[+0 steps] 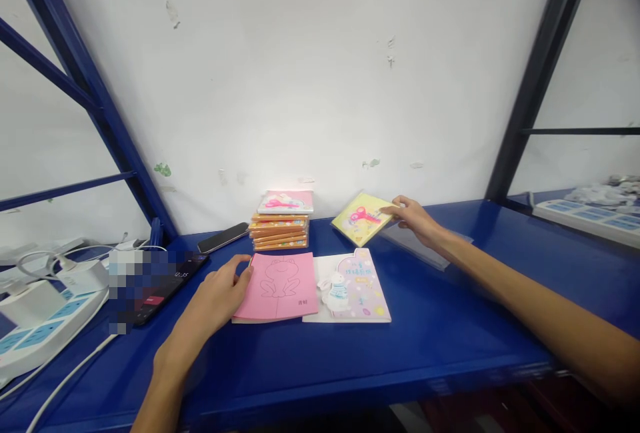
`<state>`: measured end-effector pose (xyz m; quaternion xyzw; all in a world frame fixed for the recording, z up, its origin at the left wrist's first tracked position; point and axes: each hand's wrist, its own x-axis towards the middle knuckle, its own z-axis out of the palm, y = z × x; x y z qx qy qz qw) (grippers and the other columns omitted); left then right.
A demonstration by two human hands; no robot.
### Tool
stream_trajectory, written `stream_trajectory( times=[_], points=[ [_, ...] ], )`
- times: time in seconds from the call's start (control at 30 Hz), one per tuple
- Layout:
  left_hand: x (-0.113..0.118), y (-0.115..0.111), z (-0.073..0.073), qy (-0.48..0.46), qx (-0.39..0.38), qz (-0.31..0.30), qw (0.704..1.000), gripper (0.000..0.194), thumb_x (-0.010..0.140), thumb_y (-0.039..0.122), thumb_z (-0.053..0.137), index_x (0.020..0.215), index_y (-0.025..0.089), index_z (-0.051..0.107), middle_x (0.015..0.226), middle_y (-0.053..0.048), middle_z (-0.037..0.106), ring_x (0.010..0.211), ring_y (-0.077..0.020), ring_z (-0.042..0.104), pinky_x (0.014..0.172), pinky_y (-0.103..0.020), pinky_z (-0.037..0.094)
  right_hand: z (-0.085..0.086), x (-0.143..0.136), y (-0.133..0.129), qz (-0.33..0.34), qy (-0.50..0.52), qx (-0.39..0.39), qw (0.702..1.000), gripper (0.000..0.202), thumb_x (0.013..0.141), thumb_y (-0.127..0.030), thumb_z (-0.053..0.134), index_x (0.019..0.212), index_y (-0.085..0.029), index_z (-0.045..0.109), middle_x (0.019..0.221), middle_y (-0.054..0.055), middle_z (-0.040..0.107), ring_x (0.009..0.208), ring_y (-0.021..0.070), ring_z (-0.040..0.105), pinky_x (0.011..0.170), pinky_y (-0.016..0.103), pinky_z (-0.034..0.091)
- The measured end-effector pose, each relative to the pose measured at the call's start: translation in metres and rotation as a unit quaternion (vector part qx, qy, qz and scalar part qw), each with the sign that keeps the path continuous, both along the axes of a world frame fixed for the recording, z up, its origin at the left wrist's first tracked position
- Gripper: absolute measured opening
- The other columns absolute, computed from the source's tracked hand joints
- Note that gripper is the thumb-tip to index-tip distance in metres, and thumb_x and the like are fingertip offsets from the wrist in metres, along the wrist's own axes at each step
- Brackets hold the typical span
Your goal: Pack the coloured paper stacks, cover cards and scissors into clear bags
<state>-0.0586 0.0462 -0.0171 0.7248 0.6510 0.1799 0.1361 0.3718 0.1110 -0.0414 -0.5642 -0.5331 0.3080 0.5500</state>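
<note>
My left hand [223,290] rests at the left edge of a pink sheet [283,286] with a frog outline, its fingers closed on that edge. Right beside it lies a booklet cover [357,290] with a white rabbit. My right hand [407,216] pinches the right corner of a yellow packet [361,218] with pink scissors on it; the packet is tilted near the wall. A stack of orange-edged packets [279,232] stands behind the pink sheet, topped by a pink packet [287,202] with pink scissors.
A clear plastic sleeve [420,246] lies under my right forearm. On the left are a dark phone [223,238], a larger lit device [173,283], white cables and a power strip [45,326]. Blue shelf posts [95,100] frame the blue table [300,360].
</note>
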Motion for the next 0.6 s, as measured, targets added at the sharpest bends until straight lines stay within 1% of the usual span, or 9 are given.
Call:
stream_trajectory(
  times=[0.13,0.2,0.23,0.3,0.37,0.4,0.47,0.53,0.6],
  points=[
    [0.0,-0.005,0.003,0.048,0.023,0.061,0.997,0.053,0.094,0.044,0.04,0.137,0.02,0.057,0.103,-0.017,0.076,0.109,-0.0456,0.067,0.087,-0.049,0.045,0.009,0.009,-0.002,-0.008,0.097,0.031,0.995,0.05,0.068,-0.046,0.081,0.07,-0.025,0.035,0.07,-0.001,0.052,0.059,0.0119,0.042,0.045,0.025,0.023],
    [0.003,-0.011,0.009,0.051,0.041,0.07,0.995,0.048,0.094,0.042,0.04,0.133,0.021,0.059,0.105,-0.016,0.076,0.108,-0.0447,0.067,0.087,-0.049,0.044,0.017,0.008,-0.007,0.014,0.134,0.044,0.99,0.05,0.067,-0.045,0.081,0.07,-0.025,0.036,0.07,-0.002,0.05,0.057,0.0113,0.04,0.043,0.025,0.02],
    [0.007,-0.015,0.012,0.033,0.052,0.057,0.996,0.044,0.094,0.041,0.041,0.129,0.023,0.061,0.105,-0.014,0.077,0.106,-0.0417,0.068,0.088,-0.047,0.045,0.021,0.006,-0.011,0.029,0.15,0.047,0.987,0.049,0.067,-0.044,0.082,0.069,-0.024,0.037,0.07,-0.002,0.05,0.057,0.0111,0.04,0.043,0.025,0.02],
    [0.018,-0.026,0.019,-0.052,0.071,0.0,0.996,0.039,0.095,0.044,0.044,0.121,0.024,0.064,0.101,-0.01,0.077,0.1,-0.0338,0.071,0.086,-0.041,0.049,0.03,-0.003,-0.02,0.066,0.173,0.046,0.982,0.047,0.068,-0.043,0.082,0.069,-0.024,0.039,0.07,-0.002,0.048,0.057,0.0105,0.038,0.042,0.024,0.02],
    [0.035,-0.039,0.022,-0.177,0.076,-0.043,0.98,0.045,0.094,0.053,0.049,0.126,0.024,0.06,0.101,-0.009,0.077,0.094,-0.0297,0.073,0.079,-0.037,0.053,0.037,-0.017,-0.031,0.108,0.186,0.036,0.976,0.045,0.07,-0.04,0.082,0.068,-0.023,0.04,0.069,-0.003,0.047,0.057,0.0101,0.038,0.042,0.023,0.021],
    [0.045,-0.045,0.022,-0.225,0.079,-0.045,0.97,0.052,0.092,0.056,0.053,0.133,0.023,0.055,0.1,-0.009,0.077,0.09,-0.0289,0.073,0.075,-0.036,0.054,0.039,-0.026,-0.037,0.131,0.188,0.028,0.973,0.045,0.071,-0.038,0.082,0.068,-0.023,0.04,0.069,-0.003,0.047,0.058,0.0102,0.04,0.042,0.023,0.022],
    [0.064,-0.054,0.02,-0.304,0.08,-0.039,0.948,0.078,0.088,0.056,0.064,0.152,0.025,0.033,0.11,-0.011,0.076,0.088,-0.0279,0.075,0.071,-0.034,0.056,0.041,-0.045,-0.049,0.178,0.186,0.003,0.966,0.047,0.07,-0.036,0.084,0.069,-0.023,0.038,0.07,-0.002,0.051,0.064,0.0122,0.05,0.044,0.022,0.027],
    [0.078,-0.059,0.015,-0.374,0.037,-0.051,0.925,0.092,0.085,0.054,0.07,0.158,0.028,0.02,0.121,-0.015,0.073,0.09,-0.028,0.075,0.065,-0.032,0.057,0.039,-0.063,-0.06,0.241,0.187,-0.037,0.952,0.05,0.071,-0.035,0.085,0.071,-0.023,0.037,0.073,0.0,0.057,0.072,0.0161,0.059,0.048,0.021,0.033],
    [0.083,-0.058,0.011,-0.442,-0.053,-0.077,0.892,0.093,0.083,0.051,0.074,0.157,0.028,0.022,0.114,-0.014,0.075,0.081,-0.0256,0.076,0.059,-0.03,0.058,0.034,-0.076,-0.066,0.302,0.194,-0.079,0.93,0.051,0.074,-0.035,0.086,0.074,-0.023,0.037,0.075,-0.001,0.061,0.077,0.0181,0.064,0.053,0.022,0.038]
  ],
)
